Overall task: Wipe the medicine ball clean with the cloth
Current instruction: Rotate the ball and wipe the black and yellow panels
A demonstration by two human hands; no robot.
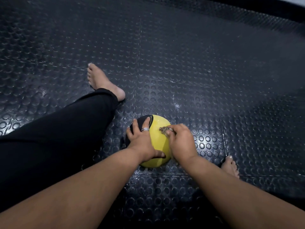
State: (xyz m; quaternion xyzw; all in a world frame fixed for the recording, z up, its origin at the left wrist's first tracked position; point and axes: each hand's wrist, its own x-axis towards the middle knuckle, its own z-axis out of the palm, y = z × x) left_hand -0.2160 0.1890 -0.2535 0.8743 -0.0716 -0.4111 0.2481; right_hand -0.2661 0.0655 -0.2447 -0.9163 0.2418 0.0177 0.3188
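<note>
Your left hand (142, 141) lies flat, fingers spread, on the one ball (158, 138). Your right hand (180, 141) clenches one cloth (163, 129), pressing it onto the ball's top on the floor (198, 71).

Medicine ball (159, 138) on floor mat (214, 80), under left-hand fingers (146, 123); cloth (164, 130) at right-hand fingertips (168, 133), atop ball, right of left fingers.

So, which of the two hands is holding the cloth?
The right hand: its fingers are curled round the cloth on the ball's yellow part. The left hand lies flat on the ball and wears a ring.
</note>
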